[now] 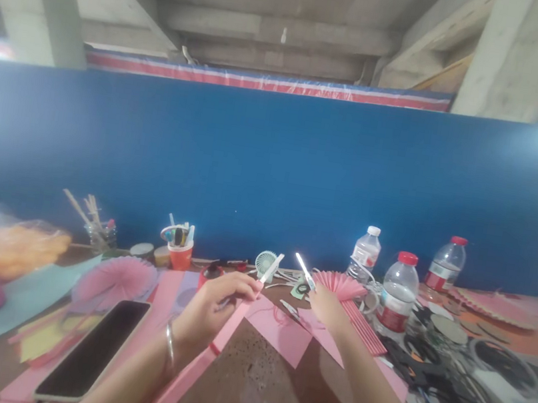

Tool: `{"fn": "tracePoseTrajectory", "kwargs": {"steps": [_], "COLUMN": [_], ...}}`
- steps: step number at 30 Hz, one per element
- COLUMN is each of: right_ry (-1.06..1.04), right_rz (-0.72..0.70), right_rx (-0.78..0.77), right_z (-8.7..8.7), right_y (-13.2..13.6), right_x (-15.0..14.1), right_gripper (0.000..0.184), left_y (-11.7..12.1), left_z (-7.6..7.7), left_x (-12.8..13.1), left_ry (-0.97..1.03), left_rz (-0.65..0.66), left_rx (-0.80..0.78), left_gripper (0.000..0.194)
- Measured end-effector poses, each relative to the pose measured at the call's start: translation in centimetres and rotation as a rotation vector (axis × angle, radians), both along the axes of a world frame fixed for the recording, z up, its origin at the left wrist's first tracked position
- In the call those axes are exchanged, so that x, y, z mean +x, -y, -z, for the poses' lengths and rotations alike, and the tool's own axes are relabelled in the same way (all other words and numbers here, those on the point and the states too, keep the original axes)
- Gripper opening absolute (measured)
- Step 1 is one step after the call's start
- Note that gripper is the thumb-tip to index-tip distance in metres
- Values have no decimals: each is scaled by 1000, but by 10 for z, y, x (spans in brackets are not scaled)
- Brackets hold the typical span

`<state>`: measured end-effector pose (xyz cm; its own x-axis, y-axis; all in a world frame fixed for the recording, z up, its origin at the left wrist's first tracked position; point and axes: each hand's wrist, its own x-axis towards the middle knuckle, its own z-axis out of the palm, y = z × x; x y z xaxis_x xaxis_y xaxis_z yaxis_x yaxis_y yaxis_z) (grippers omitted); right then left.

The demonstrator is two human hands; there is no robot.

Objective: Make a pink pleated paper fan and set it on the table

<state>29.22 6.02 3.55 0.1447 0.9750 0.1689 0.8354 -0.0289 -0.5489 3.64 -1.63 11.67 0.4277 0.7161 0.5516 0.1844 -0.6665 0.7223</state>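
Observation:
My left hand, with a bangle at the wrist, is closed on a long folded pink paper strip. The strip slants from the bottom edge up past my fingers, and a narrow white piece sticks out at its upper end. My right hand is closed on a slim white blade-like tool, its tip pointing up and left; its exact kind is unclear. The two hands are apart. Beside my right hand lies a pleated pink paper fan. Pink paper sheets lie on the table between and below the hands.
A phone lies at left, near a pink paper rosette. Behind are an orange cup of tools and a small fan. Plastic bottles and tangled cables occupy the right. A blue panel stands behind.

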Motion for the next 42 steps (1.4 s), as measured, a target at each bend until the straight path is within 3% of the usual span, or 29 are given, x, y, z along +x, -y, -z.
{"fn": "tracePoseTrajectory", "kwargs": {"steps": [4, 8, 10, 12, 15, 18, 20, 22, 27, 31, 35, 42], "right_ry": [-97, -191, -241, -352, -734, -1141, -1265, -1259, -1021, -1146, -1166, -1107], "right_rz": [-11, -147, -210, -295, -441, -483, -487, -455, -373, -269, -247, -180], "right_rx": [165, 213, 209, 178, 79, -39, -48, 6, 190, 71, -51, 37], "right_z": [-24, -32, -26, -15, 6, 21, 25, 28, 40, 50, 54, 64], "right_y": [9, 24, 31, 39, 52, 64, 70, 72, 69, 67, 66, 74], "right_x": [-9, -18, -24, -34, -52, -65, -67, -65, -58, -60, -58, -49], "right_gripper": [33, 36, 26, 27, 28, 27, 25, 24, 22, 25, 18, 12], "left_y": [-2, 5, 9, 12, 15, 13, 12, 10, 13, 16, 16, 9], "left_z": [8, 39, 61, 82, 99, 103, 104, 105, 108, 113, 120, 123], "left_x": [1, 5, 5, 3, -4, -12, -18, -22, -28, -32, -35, -34], "left_ry": [78, -48, -144, -261, -395, -477, -564, -663, -811, -867, -855, -871], "left_rz": [31, -82, -59, -59, -25, 19, 11, -27, -88, -29, -154, -162], "left_rx": [-164, -295, -335, -322, -263, -190, -129, -50, 22, 85, 90, 177], "left_gripper": [20, 9, 15, 21, 27, 24, 17, 12, 20, 20, 41, 43]}}
